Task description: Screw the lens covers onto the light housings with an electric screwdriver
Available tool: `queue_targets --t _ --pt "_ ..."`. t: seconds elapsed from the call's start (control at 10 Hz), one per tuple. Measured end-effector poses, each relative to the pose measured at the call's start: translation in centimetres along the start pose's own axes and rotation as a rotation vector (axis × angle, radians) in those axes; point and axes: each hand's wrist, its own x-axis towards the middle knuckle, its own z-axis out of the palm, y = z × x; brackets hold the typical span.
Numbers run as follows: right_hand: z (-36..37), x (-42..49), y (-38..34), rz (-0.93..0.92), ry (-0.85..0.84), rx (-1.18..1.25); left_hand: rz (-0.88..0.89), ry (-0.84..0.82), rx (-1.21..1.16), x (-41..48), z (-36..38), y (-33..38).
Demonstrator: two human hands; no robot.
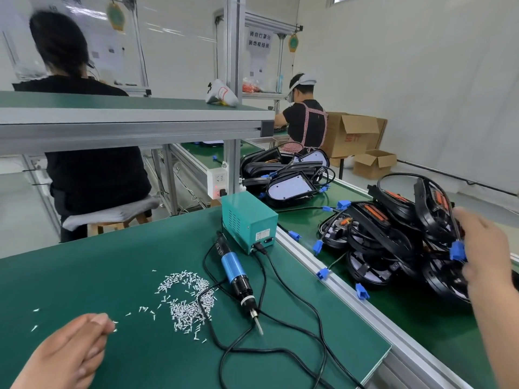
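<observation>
A blue and black electric screwdriver (235, 276) lies on the green mat, tip toward me, with no hand on it. Left of it spreads a pile of several small silver screws (188, 300). My left hand (70, 350) rests at the mat's lower left, fingers curled, pinching screws at its fingertips. A heap of black light housings (393, 234) with orange parts and blue connectors sits on the conveyor at right. My right hand (483, 248) reaches into that heap and grips the edge of one housing.
A teal power box (248, 220) stands behind the screwdriver, its black cables (280, 327) looping over the mat. An aluminium rail (337, 284) separates mat and conveyor. More black housings (289, 175) lie farther along. Two people sit at benches ahead, with cardboard boxes (354, 133) beyond.
</observation>
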Motion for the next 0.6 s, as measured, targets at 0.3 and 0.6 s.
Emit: queue_targets --t 0.3,0.6 --pt "0.2 -0.9 -1.1 -0.084 0.021 -0.121 0.002 0.134 -0.065 0.4 0.9 0.1" --pt "3.1 -2.3 -0.6 -0.372 0.076 -0.264 -0.006 0.139 0.004 0.1 1.8 0.7"
